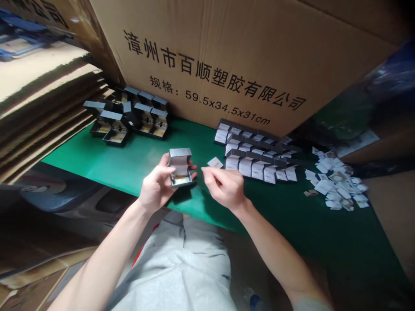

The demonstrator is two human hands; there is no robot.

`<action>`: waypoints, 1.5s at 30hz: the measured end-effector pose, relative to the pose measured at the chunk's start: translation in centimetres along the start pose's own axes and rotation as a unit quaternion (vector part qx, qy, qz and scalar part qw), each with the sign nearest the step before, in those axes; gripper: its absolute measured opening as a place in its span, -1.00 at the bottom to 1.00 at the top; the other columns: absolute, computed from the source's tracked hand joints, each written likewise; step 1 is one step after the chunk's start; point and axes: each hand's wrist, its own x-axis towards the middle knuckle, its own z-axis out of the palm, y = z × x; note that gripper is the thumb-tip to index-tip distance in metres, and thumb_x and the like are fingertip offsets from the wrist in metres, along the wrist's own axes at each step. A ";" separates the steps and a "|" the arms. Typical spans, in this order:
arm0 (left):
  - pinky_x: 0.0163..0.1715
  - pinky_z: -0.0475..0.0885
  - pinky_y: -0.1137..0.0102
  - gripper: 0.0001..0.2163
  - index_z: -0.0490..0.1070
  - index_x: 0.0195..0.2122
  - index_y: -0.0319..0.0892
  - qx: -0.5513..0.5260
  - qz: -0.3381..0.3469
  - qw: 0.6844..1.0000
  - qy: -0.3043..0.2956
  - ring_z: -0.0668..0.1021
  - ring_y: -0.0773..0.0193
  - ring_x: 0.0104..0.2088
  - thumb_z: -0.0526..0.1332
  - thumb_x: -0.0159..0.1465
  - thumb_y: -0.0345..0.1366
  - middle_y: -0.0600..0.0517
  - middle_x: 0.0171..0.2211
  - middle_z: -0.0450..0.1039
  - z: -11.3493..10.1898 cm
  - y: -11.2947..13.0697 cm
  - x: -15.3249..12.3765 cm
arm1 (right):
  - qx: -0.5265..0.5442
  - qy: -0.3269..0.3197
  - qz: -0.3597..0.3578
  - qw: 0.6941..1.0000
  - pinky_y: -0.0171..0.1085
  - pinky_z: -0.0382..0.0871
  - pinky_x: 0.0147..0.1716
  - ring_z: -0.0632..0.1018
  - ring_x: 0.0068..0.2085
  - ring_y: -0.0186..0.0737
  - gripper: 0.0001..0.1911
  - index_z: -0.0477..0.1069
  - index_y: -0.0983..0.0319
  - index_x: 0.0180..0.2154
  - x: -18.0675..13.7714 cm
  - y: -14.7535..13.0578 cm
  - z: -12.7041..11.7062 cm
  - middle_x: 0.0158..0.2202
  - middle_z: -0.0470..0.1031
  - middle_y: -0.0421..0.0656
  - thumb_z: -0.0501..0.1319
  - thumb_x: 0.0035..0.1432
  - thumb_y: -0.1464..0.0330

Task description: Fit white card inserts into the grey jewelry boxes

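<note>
— Holding the small box (180, 167) open, is that the step now?
— I think yes. The left hand (158, 185) grips it from the side, fingers closed around it, lid up, above the near edge of the table (129, 164).
— And the right hand (225, 188)?
— Just beside the box, not touching. Its fingers are pinched together; whether something small is between them, I cannot tell. One card (215, 163) lies on the table behind.
— What does the next move need?
— I judge a steady box and an exact pinch.
</note>
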 end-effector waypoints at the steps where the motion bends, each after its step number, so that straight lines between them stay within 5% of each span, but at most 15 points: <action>1: 0.13 0.59 -0.05 -0.63 0.50 -0.05 -0.16 0.003 0.001 1.000 0.010 0.70 -0.05 -0.02 0.35 0.08 -0.35 -0.05 -0.17 0.68 0.0 0.0 0.0 | -0.015 0.020 -0.009 1.000 -0.36 0.31 -0.51 0.51 -0.60 -0.41 -0.68 0.59 0.24 -0.37 0.1 0.2 -0.1 -0.58 0.57 -0.25 0.18 0.44 0.45; 8: 0.00 0.68 0.03 -0.75 0.50 -0.20 -0.19 0.026 -0.009 0.998 0.056 0.71 0.02 -0.14 0.46 0.11 -0.35 -0.05 -0.33 0.65 -0.1 -0.3 0.6 | -0.085 -0.036 -0.045 0.995 -0.28 0.19 -0.53 0.45 -0.60 -0.41 -0.64 0.47 0.20 -0.48 -0.3 0.6 0.4 -0.62 0.47 -0.30 0.19 0.43 0.44; 13: -0.05 0.70 0.09 -0.83 0.52 -0.28 -0.20 0.034 -0.016 0.997 0.067 0.71 0.05 -0.21 0.44 0.12 -0.36 -0.04 -0.38 0.61 0.3 -0.1 0.5 | -0.147 -0.102 -0.032 0.983 -0.25 0.28 -0.40 0.50 -0.45 -0.29 -0.64 0.49 0.20 -0.46 -0.3 0.5 0.4 -0.53 0.52 -0.21 0.18 0.45 0.42; 21: -0.23 0.72 0.27 -0.87 0.52 -0.30 -0.20 0.023 -0.009 0.996 0.087 0.68 0.16 -0.28 0.41 0.14 -0.39 -0.01 -0.38 0.58 0.6 -0.1 0.6 | -0.238 -0.198 0.057 0.949 -0.04 0.38 -0.11 0.54 -0.05 0.04 -0.77 0.56 0.33 0.05 -0.2 0.9 -0.2 0.04 0.65 0.09 0.23 0.44 0.41; 28: -0.11 0.70 0.23 -0.86 0.56 -0.26 -0.25 0.016 -0.010 0.997 0.080 0.68 0.13 -0.21 0.34 0.19 -0.30 -0.06 -0.31 0.63 0.6 0.0 0.3 | -0.212 -0.280 0.058 0.935 -0.06 0.41 -0.11 0.57 -0.10 0.00 -0.71 0.55 0.38 0.12 -0.7 1.0 0.4 -0.05 0.68 0.08 0.19 0.45 0.47; 33: 0.07 0.63 0.07 -0.71 0.56 -0.10 -0.22 -0.010 0.000 0.998 0.057 0.70 -0.02 -0.09 0.31 0.24 -0.15 -0.10 -0.20 0.66 0.2 0.0 0.5 | -0.122 -0.210 0.032 0.970 -0.12 0.49 -0.15 0.62 -0.17 -0.08 -0.64 0.55 0.33 0.14 -0.9 1.1 0.8 -0.16 0.71 -0.01 0.10 0.44 0.54; 36: 0.08 0.62 0.05 -0.64 0.58 -0.09 -0.22 -0.030 0.013 0.998 0.051 0.69 -0.09 -0.06 0.23 0.32 -0.03 -0.15 -0.14 0.66 0.1 0.1 0.7 | -0.017 -0.108 0.107 0.988 -0.20 0.56 -0.16 0.64 -0.24 -0.17 -0.64 0.56 0.24 0.12 -0.8 1.2 0.6 -0.20 0.71 -0.09 0.09 0.45 0.46; 39: 0.05 0.64 0.06 -0.62 0.58 -0.08 -0.23 -0.039 0.002 0.998 0.058 0.70 -0.07 -0.08 0.15 0.41 -0.02 -0.16 -0.12 0.66 0.2 0.1 0.8 | 0.109 -0.049 0.219 0.968 -0.27 0.62 -0.16 0.67 -0.27 -0.25 -0.68 0.56 0.16 0.11 -0.6 1.1 0.5 -0.17 0.71 -0.15 0.17 0.40 0.39; 45: -0.04 0.68 0.13 -0.64 0.56 -0.05 -0.26 -0.029 -0.018 0.995 0.089 0.73 0.05 -0.16 0.10 0.51 -0.09 -0.15 -0.12 0.67 0.8 0.3 0.8 | 0.280 -0.039 0.346 0.894 -0.31 0.67 -0.16 0.70 -0.26 -0.28 -0.60 0.53 0.15 0.11 -0.5 0.6 1.0 -0.20 0.67 -0.19 0.31 0.24 0.33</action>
